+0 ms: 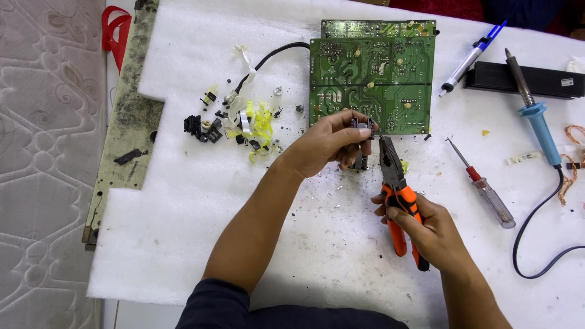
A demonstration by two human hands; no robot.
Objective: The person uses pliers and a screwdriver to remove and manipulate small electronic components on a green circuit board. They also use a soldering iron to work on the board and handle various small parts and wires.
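Observation:
My left hand (329, 143) pinches a small dark electronic component (361, 125) between its fingertips, just in front of the lower edge of a green circuit board (372, 82). My right hand (426, 228) grips the orange handles of a pair of pliers (395, 183), whose dark jaws point up toward the component and sit a little to its right. Another small dark part (359, 163) lies on the white foam sheet (183, 207) under my left hand.
A heap of black and yellow scraps (244, 128) and a black cable (277, 53) lie left of the board. To the right lie a red-handled screwdriver (484, 186), a blue soldering iron (536, 116), a desoldering pump (472, 58) and a black box (524, 79).

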